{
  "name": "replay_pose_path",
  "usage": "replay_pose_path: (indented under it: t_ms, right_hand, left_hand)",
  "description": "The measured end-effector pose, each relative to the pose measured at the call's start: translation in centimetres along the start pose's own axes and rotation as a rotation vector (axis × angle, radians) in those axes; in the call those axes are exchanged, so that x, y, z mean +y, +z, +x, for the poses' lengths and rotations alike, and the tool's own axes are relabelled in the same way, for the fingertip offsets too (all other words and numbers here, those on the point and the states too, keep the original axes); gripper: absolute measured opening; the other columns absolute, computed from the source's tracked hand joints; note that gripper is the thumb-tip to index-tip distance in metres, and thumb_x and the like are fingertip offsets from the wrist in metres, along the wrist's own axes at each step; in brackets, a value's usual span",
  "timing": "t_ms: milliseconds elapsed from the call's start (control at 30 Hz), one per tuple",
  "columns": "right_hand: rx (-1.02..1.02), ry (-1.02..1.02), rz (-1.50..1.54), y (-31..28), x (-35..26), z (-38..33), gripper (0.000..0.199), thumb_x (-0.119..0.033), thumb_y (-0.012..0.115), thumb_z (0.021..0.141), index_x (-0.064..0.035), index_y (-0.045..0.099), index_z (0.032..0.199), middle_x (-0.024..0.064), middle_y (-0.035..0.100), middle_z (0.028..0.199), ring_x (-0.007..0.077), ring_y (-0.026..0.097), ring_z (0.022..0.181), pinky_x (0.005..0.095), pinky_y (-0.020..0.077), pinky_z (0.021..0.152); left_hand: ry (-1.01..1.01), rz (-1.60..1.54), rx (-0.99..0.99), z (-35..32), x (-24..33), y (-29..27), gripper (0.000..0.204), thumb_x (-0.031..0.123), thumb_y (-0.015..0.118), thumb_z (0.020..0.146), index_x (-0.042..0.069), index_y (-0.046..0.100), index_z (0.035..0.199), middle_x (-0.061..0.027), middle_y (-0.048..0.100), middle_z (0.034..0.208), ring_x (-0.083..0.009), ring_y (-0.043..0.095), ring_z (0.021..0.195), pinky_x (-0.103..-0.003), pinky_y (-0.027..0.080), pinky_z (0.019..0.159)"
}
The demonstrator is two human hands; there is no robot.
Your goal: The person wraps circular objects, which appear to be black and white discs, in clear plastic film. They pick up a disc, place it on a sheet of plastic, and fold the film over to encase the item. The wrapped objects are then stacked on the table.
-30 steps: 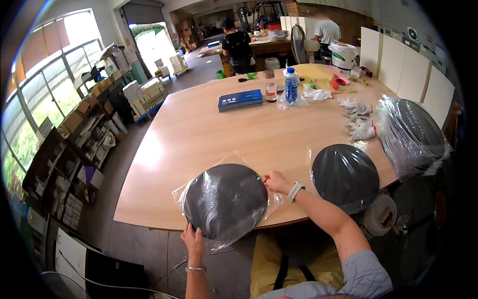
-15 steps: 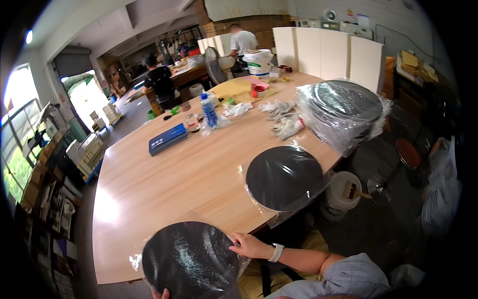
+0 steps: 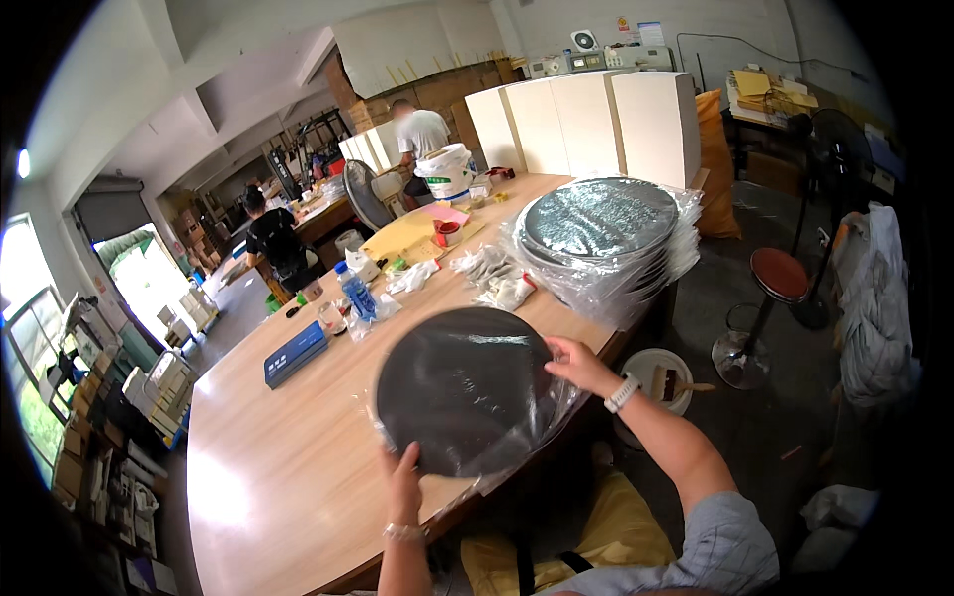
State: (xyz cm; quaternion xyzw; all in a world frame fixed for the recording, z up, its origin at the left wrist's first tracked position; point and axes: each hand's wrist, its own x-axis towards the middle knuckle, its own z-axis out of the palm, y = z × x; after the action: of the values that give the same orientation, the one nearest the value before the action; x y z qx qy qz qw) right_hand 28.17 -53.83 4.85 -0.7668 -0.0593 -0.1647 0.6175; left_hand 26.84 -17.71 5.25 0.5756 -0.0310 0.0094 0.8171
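A round black disc in clear plastic film is in both my hands, over the near edge of the table. Beneath its lower left rim, my left hand is closed on the edge, thumb on top. At the upper right rim my right hand pinches the edge. Loose clear film shows past the disc's right side; whatever lies under the disc is hidden. Beyond my right hand stands a stack of similar film-wrapped discs, its loose plastic spreading round the sides.
On the wooden table are a blue box, a blue bottle, white gloves and red tape. A bucket with a brush and a red stool stand right. Two people work farther back.
Both hands have carried the held disc from the lower left to the right, over where another wrapped disc lay on the table. That other disc is now hidden. My view has turned right.
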Motion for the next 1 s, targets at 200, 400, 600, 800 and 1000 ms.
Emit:
replay_pose_path:
  t_ms: [200,400,600,800,1000]
  right_hand:
    - [0.232,-0.441,-0.989,-3.1,10.5,0.9,0.04,-0.029,0.066,0.073,-0.0097,0.064,0.109,0.0193,0.061,0.09,0.0384,0.058,0.089,0.0436,0.0457,0.084]
    - [-0.043,0.174,-0.759,-1.8,9.1,4.5,0.047,-0.039,0.06,0.082,0.005,0.061,0.099,0.0208,0.063,0.099,0.0366,0.057,0.1,0.0449,0.0449,0.087]
    - [0.03,0.096,-1.078,1.0,8.5,6.7,0.045,-0.043,0.064,0.079,-0.0013,0.066,0.097,0.0187,0.059,0.107,0.0347,0.052,0.103,0.0442,0.0418,0.09]
    - [-0.014,-0.066,-0.908,-0.9,8.2,3.5,0.041,-0.038,0.069,0.076,-0.0063,0.061,0.1,0.0165,0.055,0.104,0.0354,0.049,0.104,0.0435,0.0443,0.086]
    - [-0.054,0.366,-0.716,-0.5,7.4,2.8,0.054,-0.042,0.067,0.076,0.0092,0.057,0.091,0.0241,0.063,0.082,0.0394,0.061,0.079,0.0436,0.0488,0.073]
  left_hand:
    - [0.339,1.486,-0.027,4.0,-10.0,0.1,0.049,0.025,0.07,0.072,-0.005,0.055,0.109,-0.0261,0.056,0.107,-0.0386,0.057,0.094,-0.044,0.048,0.08]
    - [-0.12,1.166,-0.244,5.4,-7.6,1.4,0.058,0.032,0.067,0.074,-0.006,0.053,0.115,-0.029,0.047,0.122,-0.0452,0.042,0.117,-0.048,0.037,0.099]
    - [0.07,1.575,-0.208,-1.1,-6.8,4.7,0.061,0.04,0.061,0.082,-0.004,0.049,0.122,-0.0288,0.024,0.143,-0.046,0.025,0.131,-0.054,0.028,0.104]
    - [0.154,0.825,0.045,-2.9,-10.5,1.7,0.05,0.018,0.068,0.08,-0.005,0.047,0.119,-0.022,0.029,0.138,-0.035,0.041,0.119,-0.04,0.037,0.097]
    - [-0.498,-0.093,0.209,-0.4,-4.2,2.3,0.029,0.005,0.066,0.077,0.005,0.051,0.102,-0.0015,0.051,0.085,-0.0156,0.053,0.078,-0.029,0.045,0.063]
